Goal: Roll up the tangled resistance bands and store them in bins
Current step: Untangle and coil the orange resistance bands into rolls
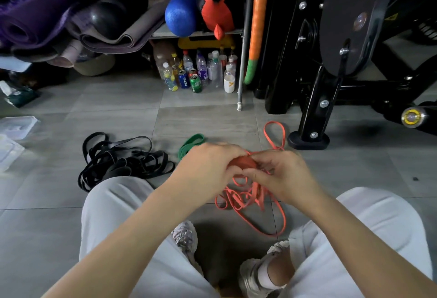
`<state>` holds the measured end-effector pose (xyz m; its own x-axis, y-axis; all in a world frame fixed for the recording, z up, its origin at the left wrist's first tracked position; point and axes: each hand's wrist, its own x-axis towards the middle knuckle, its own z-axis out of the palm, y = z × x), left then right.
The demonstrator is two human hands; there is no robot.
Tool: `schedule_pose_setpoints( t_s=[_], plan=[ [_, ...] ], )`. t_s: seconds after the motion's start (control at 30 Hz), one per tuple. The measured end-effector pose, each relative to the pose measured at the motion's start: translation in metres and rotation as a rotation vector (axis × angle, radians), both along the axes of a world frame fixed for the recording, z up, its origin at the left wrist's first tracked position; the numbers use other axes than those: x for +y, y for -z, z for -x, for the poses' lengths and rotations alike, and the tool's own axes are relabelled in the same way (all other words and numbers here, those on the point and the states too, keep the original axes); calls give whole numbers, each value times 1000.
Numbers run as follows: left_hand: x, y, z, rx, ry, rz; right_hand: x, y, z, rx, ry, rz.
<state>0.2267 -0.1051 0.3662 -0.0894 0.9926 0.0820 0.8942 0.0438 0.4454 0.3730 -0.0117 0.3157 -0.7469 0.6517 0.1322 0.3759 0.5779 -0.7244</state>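
Observation:
My left hand (208,167) grips a small rolled coil of the orange resistance band (244,164). My right hand (280,174) pinches the same band right beside the coil. The rest of the orange band hangs below my hands in a loose tangle on the tiled floor between my knees, and one loop of it lies farther off toward the machine. A green band (190,144) lies on the floor just beyond my left hand. A tangled heap of black bands (120,160) lies to the left by my left knee.
Clear plastic bins (14,130) sit at the left edge. Bottles and cans (196,70) stand under a shelf with rolled mats (35,18) and a blue foam roller (181,11). A black gym machine (331,61) fills the right; its foot (308,140) is near the orange loop.

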Motion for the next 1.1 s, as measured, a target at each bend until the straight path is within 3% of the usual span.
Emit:
schedule_pose_setpoints(
  t_s=[0.1, 0.33, 0.47, 0.53, 0.6, 0.73, 0.87, 0.9, 0.97, 1.1],
  plan=[
    [0, -3, 7, -194, -110, -78, 1, -7, 1, 148, 29, 143],
    [-4, -3, 13, -736, -242, -266, 3, -20, 0, 266, -11, 273],
    [-5, -1, 1, -1357, -323, -338, 0, -24, 7, 418, -26, 406],
    [-5, 2, -3, -1517, -342, -313, -3, -26, 10, 457, -29, 384],
    [-6, 6, 3, -1363, -347, -260, -3, -27, 10, 414, -20, 346],
    [-9, -8, 25, -380, -205, -137, 4, -25, 8, 200, -26, 184],
    [-4, -24, 19, 211, 5, 27, 1, -28, 15, 66, -59, -52],
    [-3, -25, 19, 241, 3, 10, 0, -29, 16, 76, -47, -50],
    [-4, -25, 23, 124, -35, -57, -1, -31, 16, 141, -15, 36],
    [-6, -19, 29, -401, -188, -142, 2, -32, 11, 196, -19, 119]
  ],
)
